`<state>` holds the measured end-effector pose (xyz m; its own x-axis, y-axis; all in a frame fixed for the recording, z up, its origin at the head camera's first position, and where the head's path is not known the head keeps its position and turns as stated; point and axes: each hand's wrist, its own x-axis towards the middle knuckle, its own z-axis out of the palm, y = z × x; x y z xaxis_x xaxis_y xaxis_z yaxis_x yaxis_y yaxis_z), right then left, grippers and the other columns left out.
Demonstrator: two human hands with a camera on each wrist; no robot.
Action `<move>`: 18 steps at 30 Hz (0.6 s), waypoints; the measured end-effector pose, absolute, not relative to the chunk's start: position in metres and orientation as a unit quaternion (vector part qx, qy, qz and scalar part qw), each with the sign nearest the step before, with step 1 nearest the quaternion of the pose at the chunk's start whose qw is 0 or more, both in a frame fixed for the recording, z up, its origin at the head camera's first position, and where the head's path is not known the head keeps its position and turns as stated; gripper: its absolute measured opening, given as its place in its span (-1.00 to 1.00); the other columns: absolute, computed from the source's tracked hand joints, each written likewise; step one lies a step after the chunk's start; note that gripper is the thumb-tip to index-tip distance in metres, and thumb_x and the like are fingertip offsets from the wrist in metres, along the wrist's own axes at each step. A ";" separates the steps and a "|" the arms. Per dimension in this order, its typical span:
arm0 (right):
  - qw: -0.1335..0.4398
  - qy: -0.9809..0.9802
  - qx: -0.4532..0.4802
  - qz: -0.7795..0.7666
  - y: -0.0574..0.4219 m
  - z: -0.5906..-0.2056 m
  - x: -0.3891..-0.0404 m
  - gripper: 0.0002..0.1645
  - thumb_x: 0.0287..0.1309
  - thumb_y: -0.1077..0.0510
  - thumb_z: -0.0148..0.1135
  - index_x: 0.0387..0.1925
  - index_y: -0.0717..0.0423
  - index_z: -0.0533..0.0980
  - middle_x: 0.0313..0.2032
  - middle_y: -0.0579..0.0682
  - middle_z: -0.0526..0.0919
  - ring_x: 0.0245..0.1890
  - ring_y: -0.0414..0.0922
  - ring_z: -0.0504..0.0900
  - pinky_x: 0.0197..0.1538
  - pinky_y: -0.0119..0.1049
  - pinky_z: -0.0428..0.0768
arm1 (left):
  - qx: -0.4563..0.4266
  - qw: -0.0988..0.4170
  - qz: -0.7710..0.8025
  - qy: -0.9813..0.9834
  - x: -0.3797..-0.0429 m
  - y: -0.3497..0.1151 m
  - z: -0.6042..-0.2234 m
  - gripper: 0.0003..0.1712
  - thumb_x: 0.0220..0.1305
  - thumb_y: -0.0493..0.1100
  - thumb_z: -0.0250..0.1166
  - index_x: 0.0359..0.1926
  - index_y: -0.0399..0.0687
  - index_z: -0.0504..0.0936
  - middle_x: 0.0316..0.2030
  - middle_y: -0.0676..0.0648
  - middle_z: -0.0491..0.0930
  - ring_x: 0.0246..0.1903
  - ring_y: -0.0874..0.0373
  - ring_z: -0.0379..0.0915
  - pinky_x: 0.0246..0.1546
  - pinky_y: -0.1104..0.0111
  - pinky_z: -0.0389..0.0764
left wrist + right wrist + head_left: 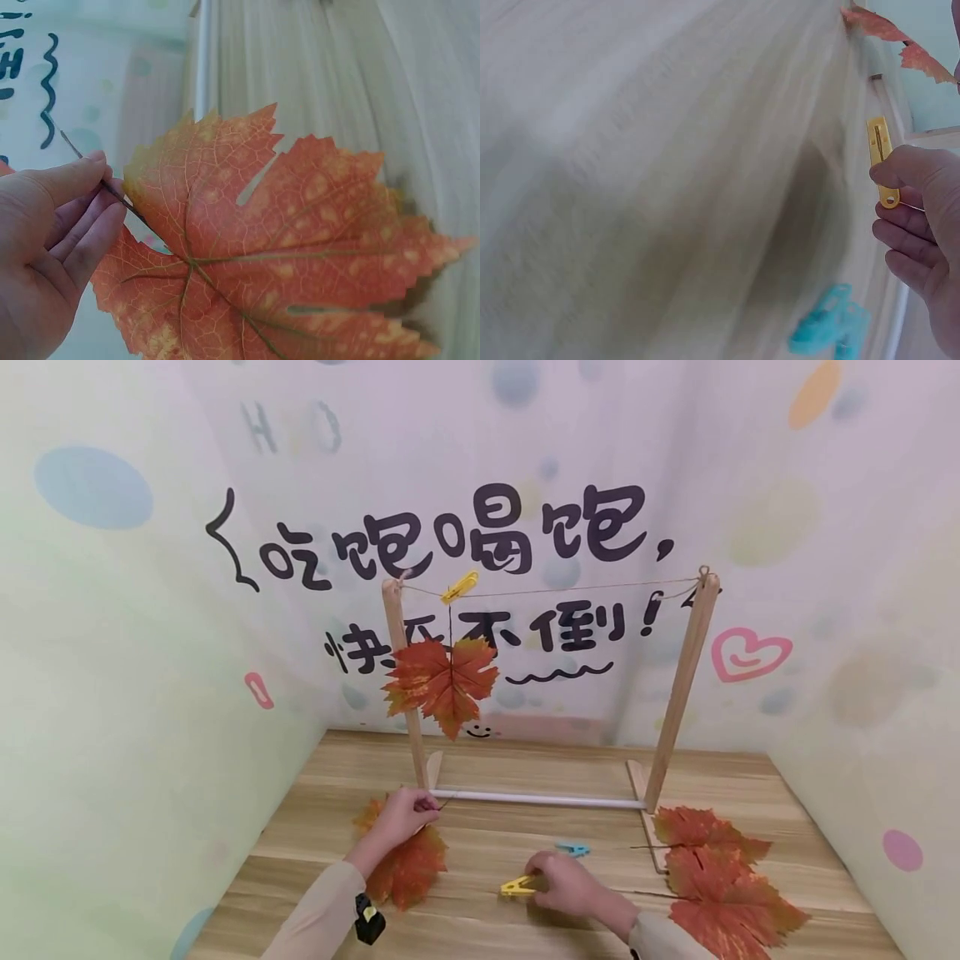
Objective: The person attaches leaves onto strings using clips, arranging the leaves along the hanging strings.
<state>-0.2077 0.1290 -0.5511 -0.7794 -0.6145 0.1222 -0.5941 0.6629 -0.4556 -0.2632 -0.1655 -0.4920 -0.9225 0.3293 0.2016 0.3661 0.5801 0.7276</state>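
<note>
Between thumb and fingers, my left hand [408,817] pinches the thin dark stem of an orange-red artificial maple leaf [247,247]. The leaf spreads out below that hand, over the left part of the table. A yellow clothespin [879,142] is held by my right hand [564,883], low over the table at front centre. Close beyond that hand lies a blue clothespin [573,849]. Another maple leaf [442,681] hangs by its stem from a string [570,590], under a second yellow clothespin [460,587] at the left end.
Two wooden posts [678,702] hold the string, with a white rod [536,798] joining them near the table. At the right, more maple leaves [731,893] lie on the wooden table [480,760], stems pointing left. A wall with printed writing stands behind.
</note>
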 end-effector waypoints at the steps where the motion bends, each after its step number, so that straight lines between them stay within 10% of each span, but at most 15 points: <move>1: 0.025 0.911 -0.331 -0.246 0.130 -0.548 -0.209 -0.72 -0.24 0.24 0.36 -0.35 0.14 0.54 -0.37 -0.13 0.58 -0.34 -0.26 0.51 -0.27 -0.40 0.52 | -0.190 0.019 -0.421 -0.887 -0.263 -0.164 -0.490 -0.91 0.05 -0.30 0.32 -0.45 -0.29 0.61 -0.53 0.00 0.58 -0.50 0.25 0.45 -0.47 0.49 0.51; 18: -0.023 0.899 -0.366 -0.237 0.160 -0.475 -0.230 -0.78 -0.15 0.28 0.34 -0.36 0.20 0.53 -0.38 -0.04 0.59 -0.32 -0.09 0.57 -0.27 -0.28 0.55 | -0.171 0.038 -0.451 -0.875 -0.266 -0.151 -0.452 -0.94 0.05 -0.28 0.34 -0.45 -0.19 0.61 -0.53 0.00 0.58 -0.51 0.24 0.48 -0.50 0.48 0.52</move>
<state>-0.2301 0.1597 -0.4750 -0.7308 -0.6477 0.2152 -0.6696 0.6191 -0.4103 -0.2657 -0.1506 -0.4522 -0.9386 0.2654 0.2206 0.3336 0.5337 0.7771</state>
